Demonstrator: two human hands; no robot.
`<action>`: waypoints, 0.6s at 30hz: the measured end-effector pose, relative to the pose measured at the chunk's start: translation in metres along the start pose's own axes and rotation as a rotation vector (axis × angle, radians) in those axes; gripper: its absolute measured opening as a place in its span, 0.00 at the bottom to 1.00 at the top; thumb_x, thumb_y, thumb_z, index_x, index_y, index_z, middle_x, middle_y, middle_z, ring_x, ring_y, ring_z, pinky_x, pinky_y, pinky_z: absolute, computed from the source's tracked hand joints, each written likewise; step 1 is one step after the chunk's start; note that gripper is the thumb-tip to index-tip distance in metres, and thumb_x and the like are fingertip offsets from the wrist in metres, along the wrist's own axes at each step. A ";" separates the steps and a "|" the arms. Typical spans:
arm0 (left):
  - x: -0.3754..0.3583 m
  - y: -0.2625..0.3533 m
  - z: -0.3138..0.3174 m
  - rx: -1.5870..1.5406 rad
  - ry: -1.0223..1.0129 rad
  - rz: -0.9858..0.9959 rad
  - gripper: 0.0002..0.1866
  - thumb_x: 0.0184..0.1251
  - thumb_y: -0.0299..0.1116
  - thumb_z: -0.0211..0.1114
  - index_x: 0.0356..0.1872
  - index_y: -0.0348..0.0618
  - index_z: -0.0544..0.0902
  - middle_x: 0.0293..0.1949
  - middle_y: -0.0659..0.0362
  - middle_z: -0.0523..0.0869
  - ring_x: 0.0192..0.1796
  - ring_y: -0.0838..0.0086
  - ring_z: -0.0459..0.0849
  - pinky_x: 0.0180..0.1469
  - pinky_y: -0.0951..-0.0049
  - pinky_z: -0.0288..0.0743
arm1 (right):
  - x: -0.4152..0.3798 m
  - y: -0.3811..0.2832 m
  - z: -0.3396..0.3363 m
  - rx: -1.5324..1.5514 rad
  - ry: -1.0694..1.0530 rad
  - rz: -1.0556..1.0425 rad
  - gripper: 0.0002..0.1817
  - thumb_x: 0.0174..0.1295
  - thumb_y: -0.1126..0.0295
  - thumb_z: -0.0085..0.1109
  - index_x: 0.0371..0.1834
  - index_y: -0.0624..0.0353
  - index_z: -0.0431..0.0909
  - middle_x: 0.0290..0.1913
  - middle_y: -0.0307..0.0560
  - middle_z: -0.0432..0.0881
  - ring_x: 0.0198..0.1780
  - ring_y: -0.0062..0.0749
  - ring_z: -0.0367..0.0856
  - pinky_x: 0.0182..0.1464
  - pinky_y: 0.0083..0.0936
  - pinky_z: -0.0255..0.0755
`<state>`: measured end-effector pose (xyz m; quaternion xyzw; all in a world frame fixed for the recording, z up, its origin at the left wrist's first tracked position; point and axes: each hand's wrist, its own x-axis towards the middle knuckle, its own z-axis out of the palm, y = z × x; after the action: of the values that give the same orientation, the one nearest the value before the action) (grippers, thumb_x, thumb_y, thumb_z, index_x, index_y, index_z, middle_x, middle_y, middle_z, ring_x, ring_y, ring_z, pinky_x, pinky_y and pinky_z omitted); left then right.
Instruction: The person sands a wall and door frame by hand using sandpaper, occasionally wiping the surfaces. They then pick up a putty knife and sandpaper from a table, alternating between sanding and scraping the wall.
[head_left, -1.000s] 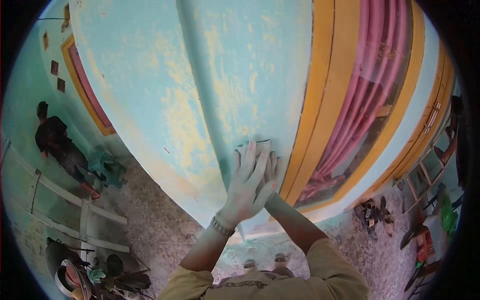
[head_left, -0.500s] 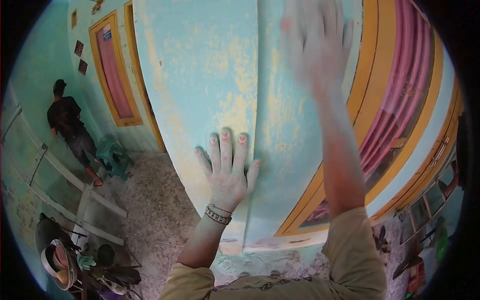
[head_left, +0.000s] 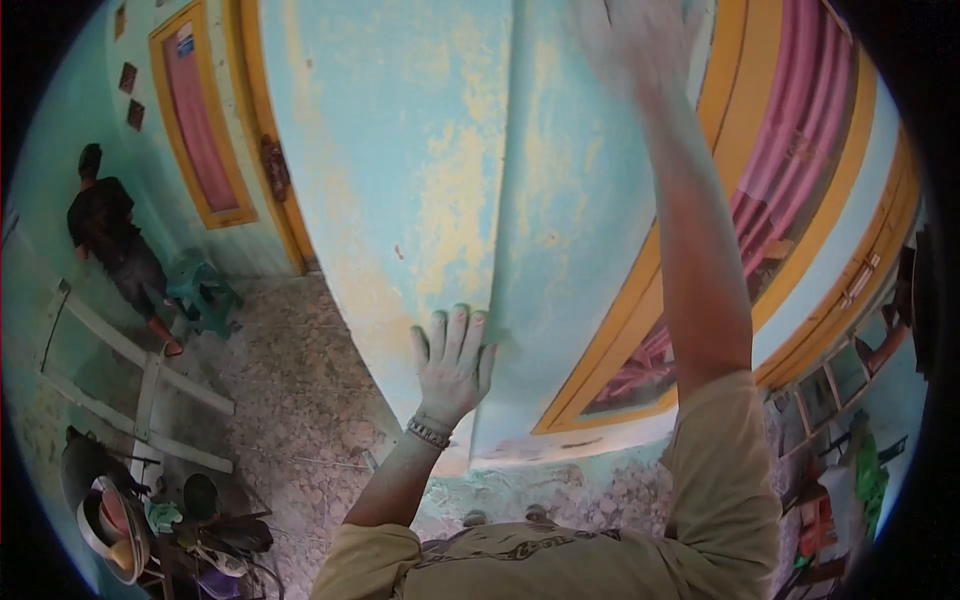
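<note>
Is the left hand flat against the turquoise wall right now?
Touching. The head view shows the left hand pressed palm-down on the turquoise wall, fingers spread flat against the paint with no gap visible.

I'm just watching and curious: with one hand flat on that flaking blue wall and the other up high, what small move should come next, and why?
Probably a downward stroke of the right hand along the wall. It is raised high and blurred, yellow patches show below it, and the left hand lies flat as a brace.

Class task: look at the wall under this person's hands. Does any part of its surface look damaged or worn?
Yes. The turquoise wall has yellowish patches where paint has worn away, above the left hand pressed flat on it. The right hand is blurred.
</note>
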<state>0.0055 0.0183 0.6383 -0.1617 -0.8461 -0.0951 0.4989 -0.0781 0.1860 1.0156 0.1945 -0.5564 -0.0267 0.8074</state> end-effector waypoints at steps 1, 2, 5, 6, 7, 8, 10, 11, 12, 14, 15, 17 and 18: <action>-0.006 0.001 0.002 -0.038 -0.023 -0.011 0.33 0.71 0.46 0.56 0.72 0.38 0.65 0.74 0.38 0.59 0.76 0.38 0.53 0.74 0.31 0.33 | 0.014 -0.007 0.003 -0.051 0.075 0.020 0.28 0.64 0.64 0.56 0.68 0.55 0.69 0.66 0.54 0.70 0.67 0.57 0.66 0.70 0.53 0.54; -0.008 0.001 0.000 -0.040 -0.035 -0.009 0.33 0.71 0.46 0.55 0.72 0.38 0.65 0.74 0.38 0.59 0.77 0.39 0.52 0.74 0.33 0.33 | 0.004 -0.010 -0.003 0.084 -0.053 0.093 0.28 0.63 0.60 0.56 0.67 0.53 0.71 0.66 0.56 0.71 0.68 0.60 0.65 0.70 0.57 0.53; -0.004 -0.011 -0.014 -0.022 -0.015 0.002 0.33 0.73 0.45 0.53 0.73 0.36 0.64 0.76 0.39 0.55 0.79 0.42 0.48 0.77 0.40 0.32 | -0.077 -0.041 -0.041 0.226 -0.269 0.178 0.31 0.63 0.48 0.56 0.67 0.52 0.73 0.69 0.63 0.68 0.71 0.65 0.62 0.70 0.65 0.50; 0.007 -0.020 -0.020 -0.017 0.011 -0.001 0.33 0.74 0.46 0.53 0.73 0.36 0.63 0.77 0.39 0.55 0.79 0.42 0.47 0.76 0.40 0.32 | -0.125 -0.059 -0.054 0.104 -0.231 0.091 0.35 0.64 0.46 0.55 0.69 0.56 0.70 0.71 0.65 0.65 0.72 0.65 0.60 0.70 0.66 0.50; 0.019 -0.029 -0.031 -0.008 0.036 -0.005 0.33 0.74 0.46 0.52 0.74 0.36 0.62 0.77 0.40 0.54 0.79 0.43 0.46 0.76 0.40 0.32 | -0.175 -0.078 -0.077 0.121 -0.314 0.116 0.34 0.64 0.46 0.55 0.68 0.57 0.72 0.70 0.66 0.65 0.72 0.66 0.60 0.70 0.66 0.49; 0.035 -0.037 -0.045 0.043 0.058 -0.014 0.33 0.75 0.47 0.51 0.74 0.36 0.62 0.77 0.40 0.53 0.80 0.43 0.46 0.76 0.40 0.32 | -0.217 -0.095 -0.098 0.138 -0.399 0.145 0.33 0.64 0.46 0.54 0.66 0.57 0.73 0.69 0.68 0.65 0.72 0.67 0.60 0.71 0.67 0.48; 0.058 -0.053 -0.058 0.121 0.148 -0.031 0.33 0.76 0.48 0.48 0.74 0.36 0.62 0.77 0.39 0.53 0.79 0.43 0.46 0.76 0.40 0.32 | -0.258 -0.101 -0.111 0.207 -0.385 0.150 0.32 0.64 0.47 0.55 0.66 0.56 0.75 0.71 0.64 0.65 0.72 0.67 0.60 0.72 0.66 0.46; 0.066 -0.060 -0.061 0.142 0.208 -0.034 0.33 0.76 0.48 0.47 0.74 0.37 0.62 0.77 0.39 0.53 0.79 0.42 0.46 0.76 0.39 0.32 | -0.264 -0.098 -0.111 0.237 -0.371 0.153 0.32 0.63 0.48 0.55 0.66 0.55 0.76 0.72 0.62 0.64 0.73 0.67 0.60 0.73 0.66 0.46; 0.070 -0.065 -0.062 0.157 0.258 -0.032 0.33 0.76 0.49 0.46 0.74 0.37 0.62 0.77 0.38 0.53 0.79 0.42 0.46 0.76 0.39 0.32 | -0.240 -0.085 -0.099 0.210 -0.303 0.151 0.32 0.63 0.48 0.56 0.66 0.55 0.76 0.73 0.62 0.64 0.73 0.67 0.59 0.73 0.66 0.45; 0.065 -0.066 -0.051 0.258 0.319 -0.009 0.34 0.78 0.51 0.42 0.75 0.38 0.59 0.77 0.37 0.52 0.79 0.41 0.47 0.76 0.37 0.34 | -0.160 -0.044 -0.059 0.183 -0.166 0.165 0.31 0.64 0.49 0.55 0.66 0.57 0.74 0.71 0.66 0.64 0.72 0.67 0.59 0.73 0.66 0.46; 0.064 -0.065 -0.046 0.271 0.352 -0.004 0.34 0.78 0.51 0.41 0.76 0.38 0.58 0.76 0.37 0.52 0.79 0.41 0.47 0.76 0.37 0.35 | -0.121 -0.024 -0.045 0.184 -0.089 0.179 0.31 0.66 0.50 0.53 0.66 0.59 0.73 0.70 0.69 0.64 0.71 0.69 0.60 0.72 0.66 0.46; 0.062 -0.064 -0.038 0.286 0.387 -0.007 0.35 0.78 0.52 0.40 0.77 0.39 0.56 0.76 0.37 0.52 0.78 0.39 0.48 0.75 0.38 0.41 | -0.052 -0.015 -0.042 0.146 -0.133 0.184 0.30 0.64 0.61 0.56 0.70 0.56 0.67 0.70 0.56 0.66 0.72 0.59 0.59 0.74 0.53 0.46; 0.061 -0.063 -0.036 0.277 0.383 -0.016 0.35 0.78 0.52 0.40 0.77 0.39 0.56 0.76 0.37 0.52 0.78 0.38 0.48 0.74 0.39 0.43 | -0.058 -0.019 -0.039 0.152 -0.129 0.146 0.29 0.65 0.58 0.55 0.69 0.56 0.69 0.70 0.59 0.66 0.72 0.63 0.59 0.74 0.57 0.46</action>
<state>-0.0157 -0.0415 0.7092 -0.0637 -0.7422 -0.0110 0.6671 -0.0614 0.1944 0.9450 0.2119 -0.6204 0.0621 0.7526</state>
